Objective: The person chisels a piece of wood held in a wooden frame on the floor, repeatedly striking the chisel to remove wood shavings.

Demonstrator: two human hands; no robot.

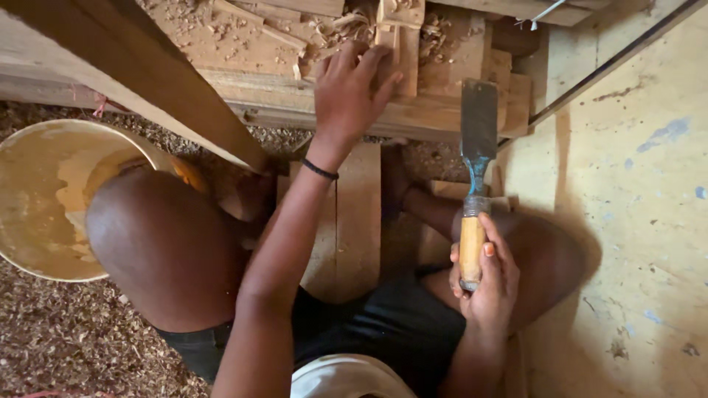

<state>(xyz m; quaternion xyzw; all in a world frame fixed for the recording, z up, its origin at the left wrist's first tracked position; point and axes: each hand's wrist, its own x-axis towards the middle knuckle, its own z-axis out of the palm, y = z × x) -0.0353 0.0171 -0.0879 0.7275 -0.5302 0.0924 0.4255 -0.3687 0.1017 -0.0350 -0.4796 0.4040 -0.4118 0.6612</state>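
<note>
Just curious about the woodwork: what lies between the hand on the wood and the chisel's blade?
In the head view, between the left hand and the chisel blade lie stacked wooden blocks strewn with shavings.

Packages: none in view.
Labels: none in view.
Signs: none in view.
Screens: none in view.

Browns, yellows, greys.
Chisel [476, 184]: grey blade, yellow-orange handle; cream bucket [44, 199] at nine o'clock; black wristband [319, 170]; brown planks [346, 221].
</note>
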